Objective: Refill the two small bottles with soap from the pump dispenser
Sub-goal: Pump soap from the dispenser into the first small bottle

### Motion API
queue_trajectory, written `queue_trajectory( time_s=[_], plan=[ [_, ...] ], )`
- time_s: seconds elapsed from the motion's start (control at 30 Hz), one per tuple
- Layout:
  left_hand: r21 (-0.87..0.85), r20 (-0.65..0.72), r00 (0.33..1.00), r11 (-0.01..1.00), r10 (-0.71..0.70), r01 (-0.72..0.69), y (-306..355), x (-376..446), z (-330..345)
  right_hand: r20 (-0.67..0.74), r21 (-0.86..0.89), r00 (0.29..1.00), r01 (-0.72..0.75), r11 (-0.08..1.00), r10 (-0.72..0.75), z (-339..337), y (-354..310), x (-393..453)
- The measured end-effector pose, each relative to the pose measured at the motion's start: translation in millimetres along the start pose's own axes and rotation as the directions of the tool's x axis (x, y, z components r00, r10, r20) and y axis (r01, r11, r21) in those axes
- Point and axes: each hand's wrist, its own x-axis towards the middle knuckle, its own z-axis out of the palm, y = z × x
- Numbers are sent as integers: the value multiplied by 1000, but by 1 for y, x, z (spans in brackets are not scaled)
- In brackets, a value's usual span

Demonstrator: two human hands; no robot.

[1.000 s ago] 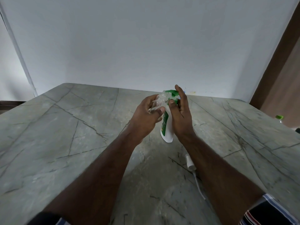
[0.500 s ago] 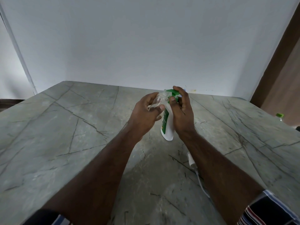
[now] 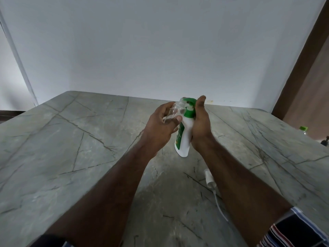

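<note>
Both hands are raised above the table (image 3: 74,157), close together near its far middle. The left hand (image 3: 162,128) holds a small clear bottle (image 3: 175,111), fingers curled round its body and the thumb laid across its lower part. The bottle is tilted, its open neck pointing up and toward the green pump head. The right hand (image 3: 200,125) grips the pump dispenser (image 3: 184,138), a white container with a green label and green top; the palm wraps the side of the body and the fingers reach up over the pump head. The dispenser is lifted off the table and leans slightly, its base hanging clear of the surface. The bottle's neck sits just beside the pump nozzle; whether they touch cannot be told. On the table near the right forearm lies a white spray cap (image 3: 210,178) with its thin tube trailing toward the viewer. A green-capped bottle (image 3: 303,130) shows at the far right edge.
</note>
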Motion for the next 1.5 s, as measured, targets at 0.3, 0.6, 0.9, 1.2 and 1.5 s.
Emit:
queue_trajectory(
  time_s=[0.3, 0.6, 0.9, 1.2, 1.5],
  plan=[
    [-11, -17, 1000, 1000, -7, 7, 0, 3, -1, -23, -38, 993, -117, 992, 116, 2, -1, 14],
    [-9, -9, 1000, 1000, 3, -3, -7, 4, 1, -2, -5, 991, -134, 991, 134, -1, 5, 18],
    [6, -16, 1000, 1000, 4, -4, -10, 4, 1, 24, -1, 991, -131, 991, 131, -3, 7, 17],
    [57, -27, 999, 998, 32, -30, -6, 4, -2, -24, 68, 987, -157, 985, 159, -4, 9, 18],
    [52, -29, 1000, 999, 9, -7, -5, 1, -2, 11, 74, 991, -132, 988, 132, -6, 15, 16]
  ],
)
